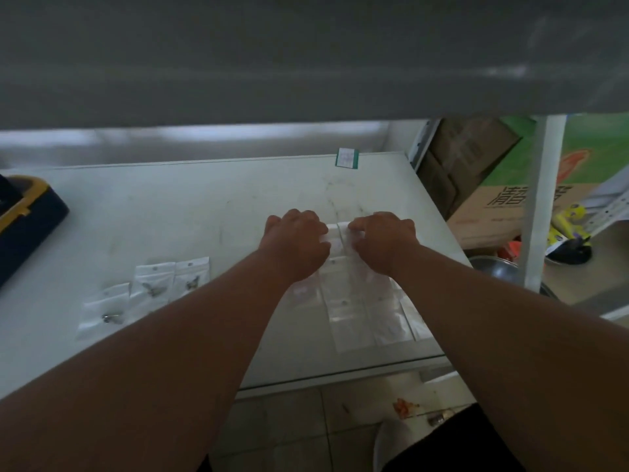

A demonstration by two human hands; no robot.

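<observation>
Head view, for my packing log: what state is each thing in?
Left hand, pinching the top bag.
Right hand, pinching the same bag.
Top bag, held between both hands.
Empty bags, flat, overlapping.
Filled bags, three, flat, untouched.
Toolbox, cut off; lid unclear.

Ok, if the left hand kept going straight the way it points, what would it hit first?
Probably the right hand: the left hand points forward-right, and both pinch the same small clear bag, almost touching.
</observation>
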